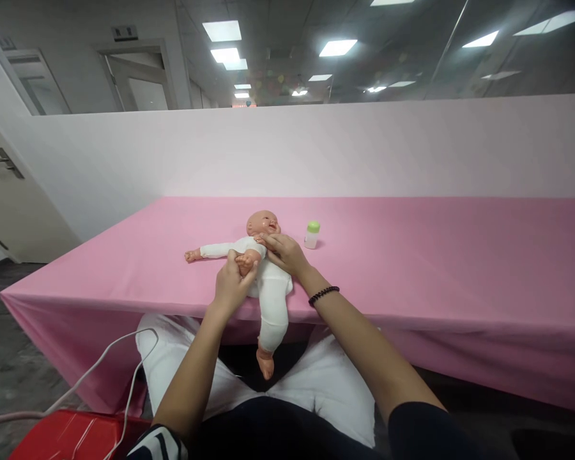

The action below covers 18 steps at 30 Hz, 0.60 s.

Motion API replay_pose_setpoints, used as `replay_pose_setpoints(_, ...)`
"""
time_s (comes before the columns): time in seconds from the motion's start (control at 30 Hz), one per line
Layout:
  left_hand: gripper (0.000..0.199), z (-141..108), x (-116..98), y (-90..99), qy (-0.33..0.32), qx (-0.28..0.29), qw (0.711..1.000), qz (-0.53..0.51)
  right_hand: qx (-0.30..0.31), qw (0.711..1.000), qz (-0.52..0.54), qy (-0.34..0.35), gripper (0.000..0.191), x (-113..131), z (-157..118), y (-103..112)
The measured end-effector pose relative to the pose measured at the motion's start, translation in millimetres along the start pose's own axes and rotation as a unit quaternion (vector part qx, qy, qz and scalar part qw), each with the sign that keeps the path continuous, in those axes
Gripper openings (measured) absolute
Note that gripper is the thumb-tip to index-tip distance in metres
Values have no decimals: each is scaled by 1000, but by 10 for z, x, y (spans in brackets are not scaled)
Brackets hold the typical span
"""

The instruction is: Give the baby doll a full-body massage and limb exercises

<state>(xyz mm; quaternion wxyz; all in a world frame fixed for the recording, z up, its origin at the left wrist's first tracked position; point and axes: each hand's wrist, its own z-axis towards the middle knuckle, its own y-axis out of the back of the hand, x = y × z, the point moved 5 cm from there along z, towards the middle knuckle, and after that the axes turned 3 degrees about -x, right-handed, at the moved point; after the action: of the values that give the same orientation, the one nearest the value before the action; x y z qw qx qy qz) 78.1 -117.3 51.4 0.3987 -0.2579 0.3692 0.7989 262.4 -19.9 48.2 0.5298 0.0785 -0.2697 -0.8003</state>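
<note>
A baby doll [273,306] with a cloth body lies on its back on the pink table, its head at the far side. One of its legs hangs over the near table edge. The other leg is bent up, and my left hand [230,284] is closed round its bare foot [247,260]. My right hand [287,253] rests on the doll's upper body just below its chin, fingers together; what lies under the fingertips is hidden. To the right of the doll's head stands a small bottle [311,236] with a green cap, upright and apart from both hands.
A pink cloth covers the table [441,255], which runs along a white wall [364,147] with glass above. At lower left, a white cable [100,358] hangs beside a red stool or box [76,437]. A door [16,191] is on the left.
</note>
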Motion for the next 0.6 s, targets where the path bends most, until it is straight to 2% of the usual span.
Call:
replay_pose_setpoints(0.07,29,13,3,-43,3,8,1000,11,21,1000,-12,12,44,2,-1,-21)
replay_pose_setpoints(0.17,29,-7,25,-47,-4,-4,1000,1,-2,1000,-7,-20,43,-30,-14,-8)
replay_pose_setpoints(0.23,30,-43,36,-3,-17,-34,999,-14,-55,996,7,-69,43,-65,-22,42)
replay_pose_setpoints(0.33,32,-181,91,152,-47,-125,991,-20,-192,970,45,-145,45,-111,-33,196)
replay_pose_setpoints(0.4,34,-372,185,291,-79,-192,978,-15,-297,934,75,-187,45,-149,-50,324)
replay_pose_setpoints(0.47,37,-651,330,430,-123,-250,960,-6,-385,886,94,-243,45,-224,-91,436)
replay_pose_setpoints(0.53,41,-991,508,545,-168,-292,941,14,-449,830,98,-315,44,-339,-163,514)
replay_pose_setpoints(0.6,45,-1314,722,616,-152,-311,938,25,-496,769,98,-391,41,-479,-273,556)
